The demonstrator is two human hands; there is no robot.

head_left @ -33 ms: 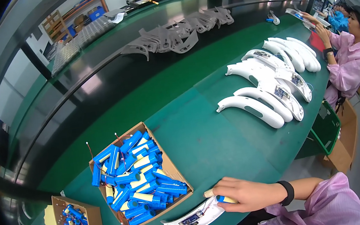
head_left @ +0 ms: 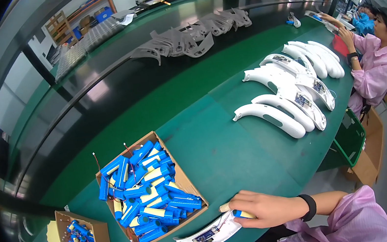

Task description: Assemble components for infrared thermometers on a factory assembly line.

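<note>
changing almost nothing in this instant: still gripping with the right hand (head_left: pixel 267 208) at the right end of an open, curved white housing shell (head_left: pixel 226 233), just to the near right of the battery carton (head_left: pixel 181 176), over the bench (head_left: pixel 217 152). keeping the fingers (head_left: pixel 246 199) bent and clamped on one blue-and-cream battery pack (head_left: pixel 237 213), covering much of that pack and so not revealing whether fully sitting inside the shell or only resting at the end. exposing a blue circuit board (head_left: pixel 204 241) in the uncovered stretch of the shell, on the near side of the carton. leaving the left hand out of view, so not telling anything about holding or touching on that side.

seeing no shift among the loose battery packs (head_left: pixel 149 191) inside the carton, in the smaller cardboard box (head_left: pixel 102 240) to the left of the carton, or among the finished-looking white shells (head_left: pixel 272 119) well off to the far right of the carton. noticing at most a slight stir from a co-worker in pink (head_left: pixel 375 60), farther right of the carton.

judging from this, pausing or working only very finely at the pack end of the shell, visibly advancing nothing.
</note>
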